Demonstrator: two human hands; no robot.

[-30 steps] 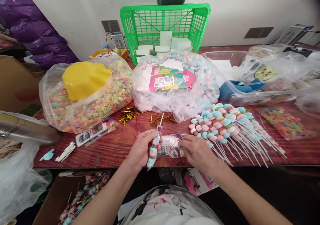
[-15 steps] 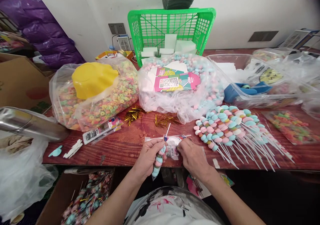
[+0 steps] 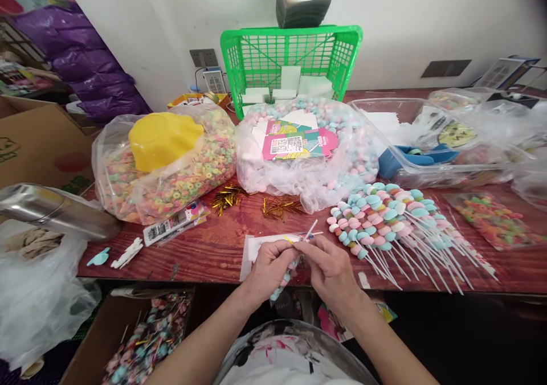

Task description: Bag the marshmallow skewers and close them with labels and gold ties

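My left hand [image 3: 270, 266] is closed around a marshmallow candy skewer [image 3: 281, 290] in a clear wrapper, its candy end pointing down and its white stick up to the right. My right hand [image 3: 331, 264] is closed too, its fingertips meeting the left ones at the wrapper's neck. A thin yellow twist tie [image 3: 288, 239] pokes out above the touching fingers; the rest of it is hidden. Under the hands lie flat clear printed bags [image 3: 248, 259] at the table's front edge. Two piles of gold twist ties [image 3: 228, 199] lie just beyond.
Many marshmallow skewers [image 3: 380, 220] are heaped at right. Behind stand a bag of ring candies [image 3: 205, 174], a bag of marshmallows [image 3: 354, 163], a clear plastic tub [image 3: 453, 167] and a green basket [image 3: 354, 60]. A steel flask [image 3: 64, 214] lies left. Below is a box of finished-looking skewers [image 3: 149, 339].
My right hand has moved left from the printed bags to the skewer's neck. The skewer's stick now leans further right, and a yellow tie shows at the fingertips.
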